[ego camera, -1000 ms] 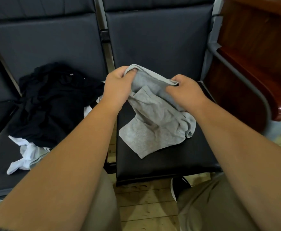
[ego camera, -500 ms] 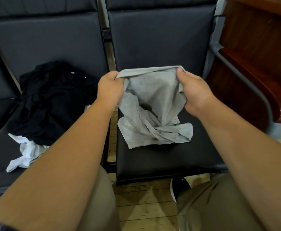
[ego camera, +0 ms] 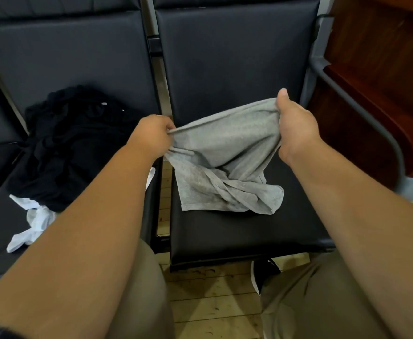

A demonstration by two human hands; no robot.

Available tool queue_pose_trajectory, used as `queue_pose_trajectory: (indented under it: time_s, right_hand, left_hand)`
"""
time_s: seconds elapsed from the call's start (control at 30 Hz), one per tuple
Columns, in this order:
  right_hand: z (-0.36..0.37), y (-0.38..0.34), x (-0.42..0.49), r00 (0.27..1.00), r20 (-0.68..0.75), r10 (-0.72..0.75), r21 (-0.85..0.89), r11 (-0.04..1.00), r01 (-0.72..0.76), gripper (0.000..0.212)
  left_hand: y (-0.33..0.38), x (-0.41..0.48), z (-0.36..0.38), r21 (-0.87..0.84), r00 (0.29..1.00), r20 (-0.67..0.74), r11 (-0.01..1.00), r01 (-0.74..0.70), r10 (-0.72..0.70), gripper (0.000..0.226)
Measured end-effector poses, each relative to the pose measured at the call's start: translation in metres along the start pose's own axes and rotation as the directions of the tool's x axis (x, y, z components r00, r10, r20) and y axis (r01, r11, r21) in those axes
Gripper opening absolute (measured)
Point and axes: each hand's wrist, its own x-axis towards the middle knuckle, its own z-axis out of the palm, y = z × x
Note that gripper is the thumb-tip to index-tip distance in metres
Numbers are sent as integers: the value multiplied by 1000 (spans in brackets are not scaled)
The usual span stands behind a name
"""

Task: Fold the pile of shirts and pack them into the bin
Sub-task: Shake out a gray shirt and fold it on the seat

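A grey shirt (ego camera: 227, 152) is stretched between my two hands above the right black seat (ego camera: 244, 233). My left hand (ego camera: 151, 137) pinches its left top corner. My right hand (ego camera: 296, 129) grips the right top corner, a little higher. The shirt's lower part lies crumpled and twisted on the seat cushion. On the left seat lies a pile of black shirts (ego camera: 73, 145) with a white shirt (ego camera: 33, 221) sticking out beneath it. No bin is in view.
A grey metal armrest (ego camera: 362, 113) bounds the right seat, with a dark wooden counter (ego camera: 381, 77) behind it. A gap runs between the two seats. My knees and a black shoe (ego camera: 264, 272) are over the wooden floor below.
My hands have moved apart, pulling the grey shirt's top edge wider. My right hand rose and went right; my left hand dropped slightly.
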Motion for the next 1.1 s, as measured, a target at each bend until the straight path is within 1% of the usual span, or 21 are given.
queue_pose_trajectory:
  time_s: [0.03,0.07,0.1,0.13,0.2,0.23,0.27,0.3,0.33,0.4,0.47,0.57,0.63,0.7,0.83,0.97,1.1]
  right_hand:
    - [0,1,2,1000,17,9,23,1000,-9,40]
    - [0,1,2,999,39,23,48,999,-24,41]
    - [0,1,1,997,72,41,74,996,-46,40]
    - [2,1,1,992,111,60,101,992,-71,38]
    - [6,0,-4,974,207,90,150,981,-122,31]
    - [8,0,-7,962,251,103,163,976,-147,28]
    - [11,0,-10,947,299,114,169,971,-170,28]
    - [12,0,-11,929,350,122,163,969,-188,30]
    - [14,0,-14,907,399,131,148,968,-204,34]
    - [15,-1,-18,858,492,147,126,963,-237,41]
    - [15,-3,-22,807,569,156,118,956,-268,46]
    - [15,-2,-26,703,685,192,55,948,-313,59]
    - [15,0,-27,638,736,228,-30,952,-306,75]
    - [14,0,-26,595,762,257,-80,948,-308,89]
    - [12,2,-21,506,806,308,-86,906,-414,111]
    - [12,3,-18,483,817,313,-38,867,-497,121]
    - [11,6,-12,471,827,308,0,837,-547,122]
  left_hand:
    - [1,1,1,67,1000,11,997,22,-23,37]
    - [3,1,1,104,998,23,993,53,-56,40]
    - [6,2,2,104,997,32,992,72,-76,41]
    - [9,2,4,65,997,31,995,74,-76,42]
    - [18,-1,6,-103,999,38,995,16,-12,57]
    - [26,-4,6,-215,997,51,976,-40,52,68]
    - [36,-9,5,-338,990,62,936,-99,127,77]
    - [47,-13,4,-444,978,70,884,-145,196,85]
    - [57,-17,4,-515,963,74,837,-185,259,91]
    - [73,-22,4,-569,931,88,785,-244,353,101]
    - [78,-24,5,-583,919,106,772,-253,381,109]
    - [80,-27,8,-558,915,97,783,-275,390,116]
    - [82,-30,11,-511,917,56,800,-314,396,115]
    - [82,-31,12,-472,908,51,811,-346,417,111]
    - [82,-31,12,-384,876,52,819,-426,479,104]
    - [86,-35,11,-317,850,-9,804,-503,527,84]
    - [92,-33,12,-286,820,-41,780,-557,571,53]
